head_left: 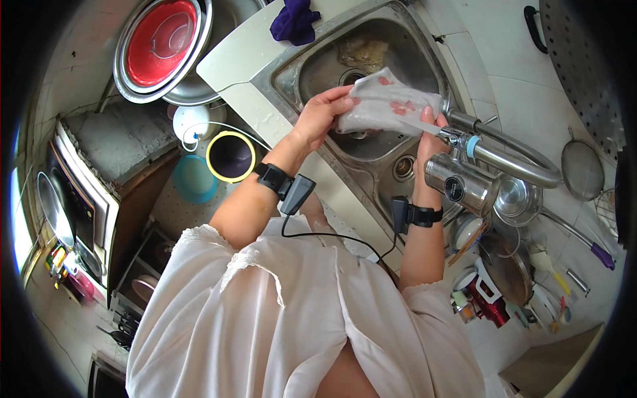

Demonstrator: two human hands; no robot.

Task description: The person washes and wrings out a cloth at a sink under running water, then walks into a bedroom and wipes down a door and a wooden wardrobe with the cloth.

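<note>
A wet-looking white cloth [378, 109] with reddish patches is spread between my two hands above the steel sink [312, 73]. My left hand [324, 114] grips its left edge, thumb on top. My right hand [428, 139] pinches its right end, close under the tap [491, 151], which partly hides the fingers. A pale streak, seemingly water, runs from the tap's mouth onto the cloth. Behind the cloth, in the basin, lies a crumpled brownish clump [363, 53].
A purple cloth [295, 23] lies on the counter. Left of it are a red bowl [162, 43] in metal basins and a yellow-rimmed bucket [231, 157]. To the right stand a steel cup [461, 186], a strainer [582, 169] and assorted utensils.
</note>
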